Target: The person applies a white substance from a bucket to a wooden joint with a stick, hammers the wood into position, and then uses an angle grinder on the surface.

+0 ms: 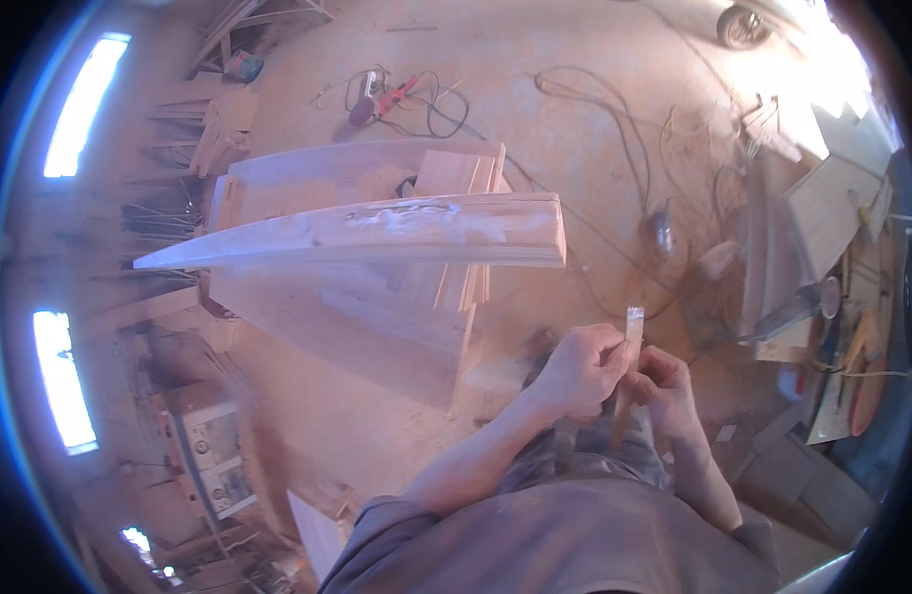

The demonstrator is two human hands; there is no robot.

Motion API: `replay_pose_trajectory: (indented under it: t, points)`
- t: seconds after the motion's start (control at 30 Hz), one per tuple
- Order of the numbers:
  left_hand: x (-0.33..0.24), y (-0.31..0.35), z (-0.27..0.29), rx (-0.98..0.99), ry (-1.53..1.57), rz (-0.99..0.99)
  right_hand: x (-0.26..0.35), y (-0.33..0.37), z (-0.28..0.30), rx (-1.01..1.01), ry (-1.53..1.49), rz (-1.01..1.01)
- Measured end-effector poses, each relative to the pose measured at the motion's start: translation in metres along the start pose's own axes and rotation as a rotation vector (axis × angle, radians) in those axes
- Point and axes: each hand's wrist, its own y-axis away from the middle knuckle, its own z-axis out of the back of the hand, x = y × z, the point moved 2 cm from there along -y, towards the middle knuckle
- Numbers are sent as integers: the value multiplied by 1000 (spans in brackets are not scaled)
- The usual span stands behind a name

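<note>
In front of my body, both hands are closed on a narrow flat stick [634,325]. It stands roughly upright, and its top end looks whitish and shiny. My left hand [583,371] pinches it from the left. The fingers of my right hand [664,386] grip it slightly lower on the other side. Ahead and to the left lies a long pale wooden beam [307,236], tapering to a point at its left end. A wet-looking white smear [402,211] covers part of its top face, near a dark crack or hollow.
Under the beam is a low wooden bench [377,337] with stacked boards [456,173]. A red power tool [397,96] and looped cords [614,114] lie on the dusty floor beyond. Tools and boards [837,223] crowd the right side; timber scraps [218,134] line the left.
</note>
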Motion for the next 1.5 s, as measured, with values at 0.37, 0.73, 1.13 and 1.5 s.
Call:
replay_pose_trajectory:
  t: [0.37, 0.73, 1.13, 1.5]
  points:
    - [-72, 61, 30, -250, -109, -131, 84, 26, -55, 93, 458, 290]
    - [-67, 98, 83, -380, 85, -98, 118, 25, -131, 77, 600, 409]
    - [-54, 110, 197, -265, 204, -33, 121, -6, -235, 121, 608, 224]
    - [-53, 110, 224, -474, 44, -233, 113, -13, -283, -139, 931, 568]
